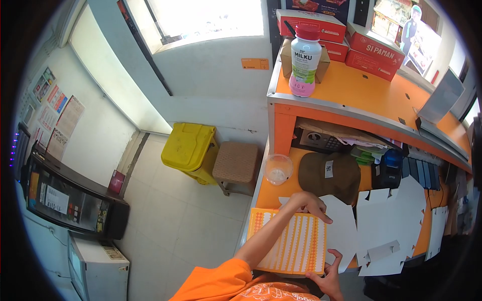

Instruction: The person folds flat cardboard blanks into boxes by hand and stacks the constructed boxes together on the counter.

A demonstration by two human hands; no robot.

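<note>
"MILKU" can be read on the red-capped bottle and "SI PAMAN" on a red box.

And here we are in a small shop, a food counter by the look of it: orange countertop, red SI PAMAN boxes lined up on top, flattened white cartons spread below, notices covering the far wall!

Cap, cup on orange counter
</note>
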